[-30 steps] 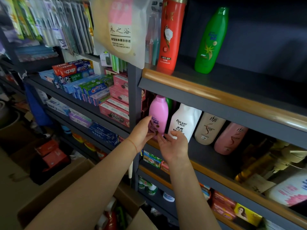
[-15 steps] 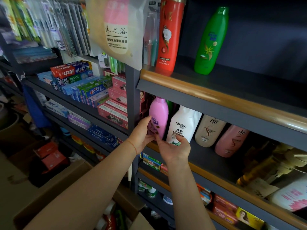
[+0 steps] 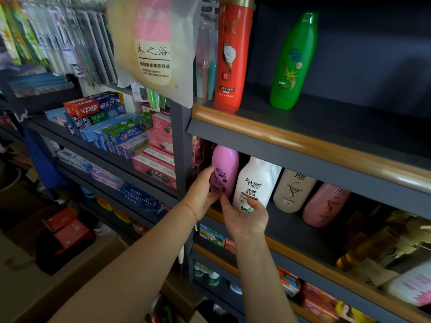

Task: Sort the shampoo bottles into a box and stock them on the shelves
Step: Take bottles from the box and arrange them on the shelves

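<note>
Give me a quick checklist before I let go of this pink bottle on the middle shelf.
1. Pink plastic shampoo bottle upright: ok.
2. Its base flat on the dark shelf board: cannot tell, hands hide it.
3. Left hand holding the bottle's lower part: ok.
4. Right hand free, fingertips near the base: ok.
5. White Raclen bottle beside it upright: ok.
6. Gap between pink and white bottles: cannot tell.

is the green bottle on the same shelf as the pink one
No, the green bottle stands one shelf above the pink bottle.
</note>
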